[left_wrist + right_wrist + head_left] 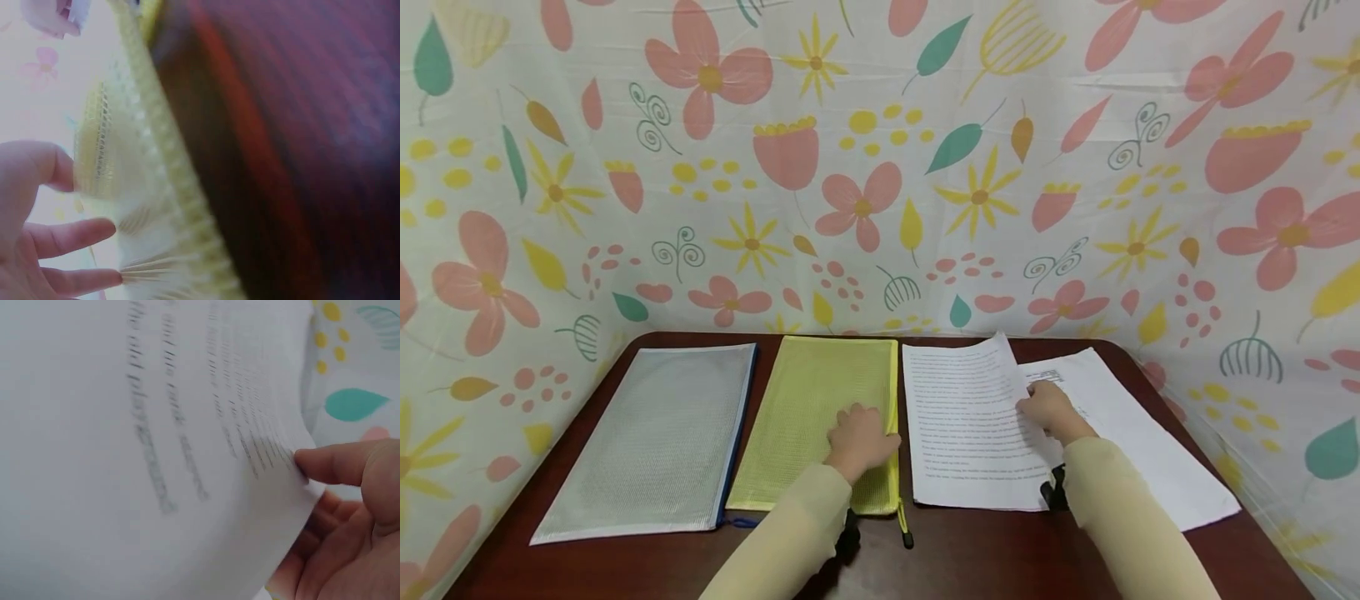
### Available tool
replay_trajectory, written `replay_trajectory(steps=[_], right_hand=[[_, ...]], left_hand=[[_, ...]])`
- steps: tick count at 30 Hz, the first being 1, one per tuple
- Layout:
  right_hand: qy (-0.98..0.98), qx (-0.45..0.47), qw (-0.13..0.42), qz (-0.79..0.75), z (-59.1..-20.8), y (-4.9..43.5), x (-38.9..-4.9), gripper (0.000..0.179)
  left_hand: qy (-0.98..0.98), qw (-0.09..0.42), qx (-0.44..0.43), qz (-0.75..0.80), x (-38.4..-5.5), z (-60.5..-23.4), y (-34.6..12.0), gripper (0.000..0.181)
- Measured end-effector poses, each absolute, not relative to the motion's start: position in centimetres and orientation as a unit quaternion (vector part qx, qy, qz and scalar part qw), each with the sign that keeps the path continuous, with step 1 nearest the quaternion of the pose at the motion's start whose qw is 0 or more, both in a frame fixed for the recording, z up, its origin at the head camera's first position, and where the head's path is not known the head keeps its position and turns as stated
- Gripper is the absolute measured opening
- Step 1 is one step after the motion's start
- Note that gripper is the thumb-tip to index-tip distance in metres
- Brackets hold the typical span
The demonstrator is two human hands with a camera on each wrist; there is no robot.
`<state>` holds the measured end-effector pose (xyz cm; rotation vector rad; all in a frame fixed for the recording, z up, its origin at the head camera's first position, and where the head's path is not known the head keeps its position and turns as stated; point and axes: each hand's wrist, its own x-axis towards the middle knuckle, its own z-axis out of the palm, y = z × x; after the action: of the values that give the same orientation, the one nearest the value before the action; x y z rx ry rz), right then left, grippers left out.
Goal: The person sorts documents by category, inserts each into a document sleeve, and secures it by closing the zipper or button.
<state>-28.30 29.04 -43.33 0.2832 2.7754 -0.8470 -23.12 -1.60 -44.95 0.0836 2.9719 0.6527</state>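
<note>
A yellow mesh zipper pouch [812,379] lies flat at the middle of the table. My left hand [859,437] rests on its right side with spread fingers, and its fingertips press into the mesh [144,237] in the left wrist view. Just to the right is a printed sheet of paper [962,408] with lines of text. My right hand [1051,408] pinches its right edge between thumb and fingers, and that edge is raised. In the right wrist view the thumb [334,465] lies on the printed face, with the fingers behind the sheet.
A grey-white mesh pouch with a blue zipper edge [647,433] lies at the left. More white paper [1138,450] lies at the right, partly under my right arm. A zipper pull [907,537] hangs off the yellow pouch on the dark table [970,558]. A floral curtain [865,167] stands behind.
</note>
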Motion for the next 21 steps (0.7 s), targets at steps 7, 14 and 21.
replay_trajectory(steps=[7, 14, 21], right_hand=[[0.915, 0.084, 0.11, -0.38, -42.1, 30.3, -27.1, 0.047], [0.859, 0.071, 0.095, -0.498, -42.0, 31.2, -26.1, 0.048], [0.796, 0.088, 0.085, -0.593, -42.3, 31.5, -25.6, 0.05]], left_hand=[[0.951, 0.054, 0.042, 0.3, -23.2, -44.3, -2.8, 0.039], [0.941, 0.047, 0.081, 0.325, -23.0, -44.2, -3.5, 0.046], [0.943, 0.048, 0.084, 0.317, -23.2, -44.0, -3.6, 0.044]])
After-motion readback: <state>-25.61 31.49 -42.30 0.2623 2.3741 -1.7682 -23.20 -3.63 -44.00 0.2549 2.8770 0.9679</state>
